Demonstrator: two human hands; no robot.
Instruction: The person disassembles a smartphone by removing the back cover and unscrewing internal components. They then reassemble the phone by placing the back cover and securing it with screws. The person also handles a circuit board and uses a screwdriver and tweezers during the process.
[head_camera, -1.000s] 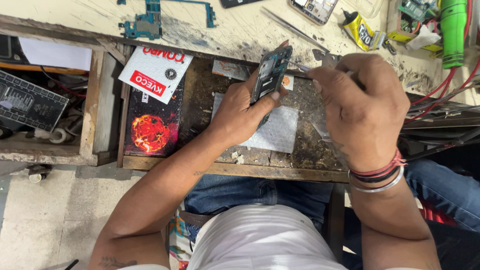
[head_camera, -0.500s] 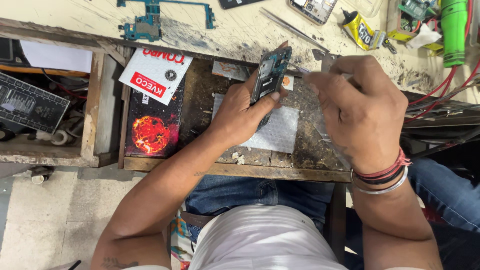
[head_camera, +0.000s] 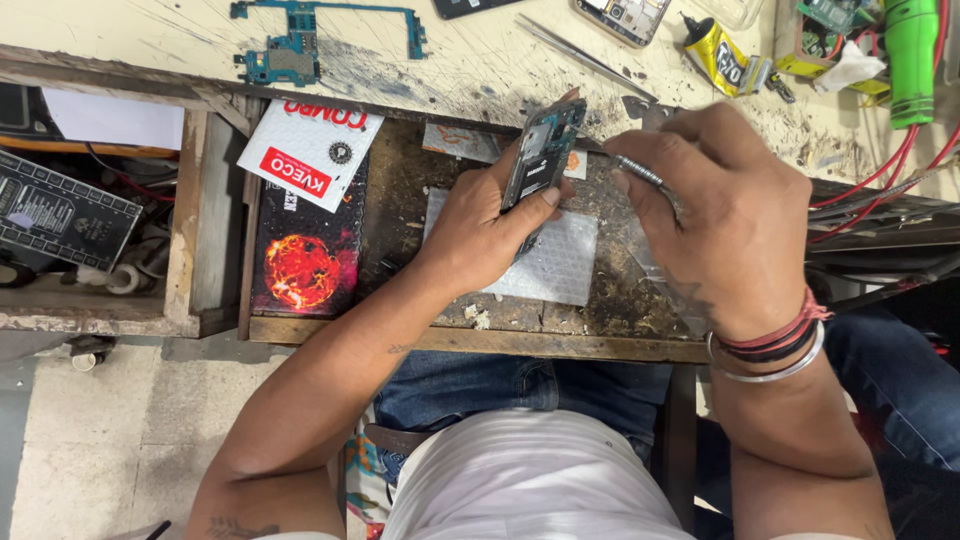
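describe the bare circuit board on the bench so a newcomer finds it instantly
Start at the scratched pale benchtop along the top of the view. At its far left lies the board: a blue-green, thin open frame, unlike the cased phone further right.

Scratched wooden workbench (head_camera: 480, 70), tiled floor (head_camera: 110, 440)

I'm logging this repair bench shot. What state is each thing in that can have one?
Phone: opened up with its insides bare, held on edge in the left hand.
Thin metal tool: gripped in the right hand, tip toward the phone.
Drawer: pulled open.
Circuit board: bare, lying flat on the bench.
Tweezers: lying unused.
Glue tube: lying on its side.
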